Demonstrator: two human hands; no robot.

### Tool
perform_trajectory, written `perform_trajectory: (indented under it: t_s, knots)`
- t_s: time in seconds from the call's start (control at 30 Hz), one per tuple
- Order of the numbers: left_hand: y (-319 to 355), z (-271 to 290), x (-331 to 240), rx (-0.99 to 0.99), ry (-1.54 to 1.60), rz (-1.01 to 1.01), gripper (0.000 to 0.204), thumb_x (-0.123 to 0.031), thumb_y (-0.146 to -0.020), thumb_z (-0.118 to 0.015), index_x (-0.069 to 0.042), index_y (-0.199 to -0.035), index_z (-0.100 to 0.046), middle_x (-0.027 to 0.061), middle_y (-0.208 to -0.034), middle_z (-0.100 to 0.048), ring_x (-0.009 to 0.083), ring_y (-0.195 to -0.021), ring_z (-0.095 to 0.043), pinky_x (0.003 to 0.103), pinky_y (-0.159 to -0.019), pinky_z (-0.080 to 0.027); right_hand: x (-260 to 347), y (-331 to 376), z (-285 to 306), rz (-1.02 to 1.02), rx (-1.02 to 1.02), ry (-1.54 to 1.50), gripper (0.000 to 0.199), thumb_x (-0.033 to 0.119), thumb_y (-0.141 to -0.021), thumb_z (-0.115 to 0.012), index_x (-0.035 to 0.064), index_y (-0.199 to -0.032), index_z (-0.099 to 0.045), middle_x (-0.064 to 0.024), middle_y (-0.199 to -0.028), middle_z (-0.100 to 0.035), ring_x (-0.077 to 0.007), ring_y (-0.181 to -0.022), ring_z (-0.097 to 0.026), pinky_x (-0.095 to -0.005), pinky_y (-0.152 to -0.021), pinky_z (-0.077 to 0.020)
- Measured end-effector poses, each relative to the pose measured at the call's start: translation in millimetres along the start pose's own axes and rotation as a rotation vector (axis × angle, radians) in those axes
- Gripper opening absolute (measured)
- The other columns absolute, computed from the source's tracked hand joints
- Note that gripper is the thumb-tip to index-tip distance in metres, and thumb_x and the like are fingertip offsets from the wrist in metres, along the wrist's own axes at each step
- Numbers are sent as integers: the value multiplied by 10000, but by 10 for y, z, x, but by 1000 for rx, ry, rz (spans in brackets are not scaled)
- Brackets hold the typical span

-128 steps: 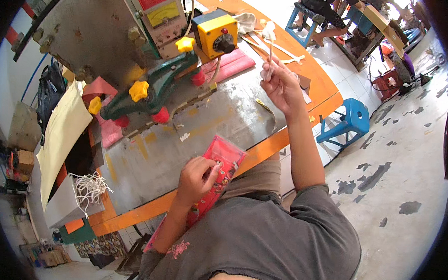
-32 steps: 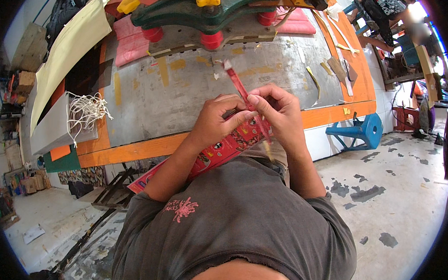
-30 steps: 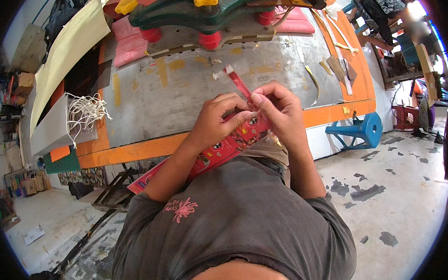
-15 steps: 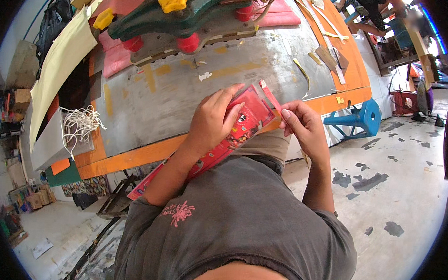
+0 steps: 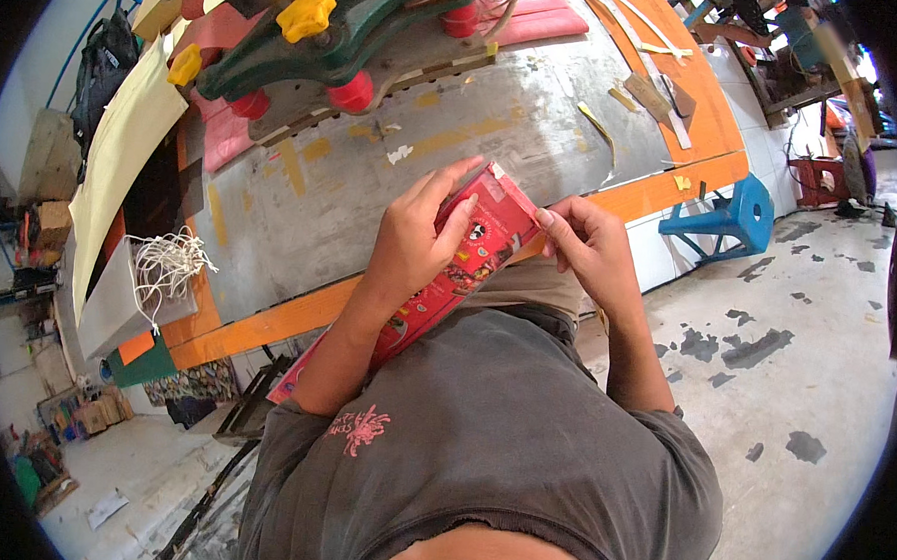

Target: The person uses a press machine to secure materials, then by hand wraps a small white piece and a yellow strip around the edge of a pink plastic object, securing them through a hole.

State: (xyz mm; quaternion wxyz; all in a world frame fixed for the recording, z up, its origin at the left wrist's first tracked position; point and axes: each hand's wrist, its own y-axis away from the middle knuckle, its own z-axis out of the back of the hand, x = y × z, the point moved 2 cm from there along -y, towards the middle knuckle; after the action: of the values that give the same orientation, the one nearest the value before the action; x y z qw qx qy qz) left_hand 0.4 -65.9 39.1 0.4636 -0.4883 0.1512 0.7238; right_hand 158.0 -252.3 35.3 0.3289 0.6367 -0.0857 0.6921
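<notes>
A long, flat red printed piece (image 5: 485, 244) slants from below my left forearm up to the table's front edge. It looks like thin coated sheet or card; I cannot tell which. My left hand (image 5: 410, 238) grips it near its far end, thumb lying on the printed face and fingers along the far side. A narrow red strip (image 5: 512, 191) runs across that far end, flush with it. At the strip's right corner my right hand (image 5: 588, 248) pinches the red material between thumb and forefinger.
A green machine frame (image 5: 379, 27) with yellow knobs and red feet stands on the metal-topped table (image 5: 270, 242). White cords (image 5: 174, 265) lie on a pale box at left. Offcut strips (image 5: 667, 99) lie at the far right. Beyond the table's right edge is a blue stool (image 5: 742, 215).
The narrow red strip stood away from the piece's far end; now it lies against it. My right hand has moved slightly left, toward the piece.
</notes>
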Motion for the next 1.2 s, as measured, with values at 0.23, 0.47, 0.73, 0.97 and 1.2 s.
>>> perform_trajectory:
  t_s: [0.23,0.47,0.73,0.97,1.2]
  knots:
    - [-64,-21,-44,-13,33,15,387,-46,-993,-670,-64,-1380,-678,136,-1045,-734,206,-873,-697,352,-819,-557,57,-16,-17,-6,-3,28,271,271,-1083,-691,24,-973,-705,14,-703,-658,-32,-566,-551,-204,-495,-411]
    - [-141,-47,-63,-2,52,55,289,-72,-1032,-640,-23,-1313,-687,142,-1009,-729,223,-889,-711,353,-824,-560,-44,-78,3,88,-56,186,275,256,-1039,-721,-2,-943,-730,-46,-693,-701,-100,-646,-650,-297,-589,-494]
    - [-213,-67,-78,-57,57,35,226,-165,-1055,-681,19,-1182,-718,168,-999,-751,260,-861,-745,372,-790,-579,-31,-89,-12,113,-64,177,270,251,-1050,-723,-6,-968,-737,-40,-707,-708,-87,-612,-634,-278,-556,-481]
    - [-310,-108,-104,-109,43,69,175,-151,-1022,-739,17,-1063,-721,144,-905,-755,234,-796,-744,366,-742,-579,-9,-90,-24,164,-65,144,272,251,-1060,-718,-1,-961,-724,-19,-715,-702,-64,-598,-604,-255,-538,-459]
    - [-319,-111,-95,-122,54,81,151,-134,-1013,-747,11,-1035,-712,125,-860,-756,205,-762,-736,347,-707,-564,-2,-71,-20,133,-52,158,269,258,-1066,-712,5,-976,-719,-12,-738,-708,-65,-619,-620,-245,-555,-476]
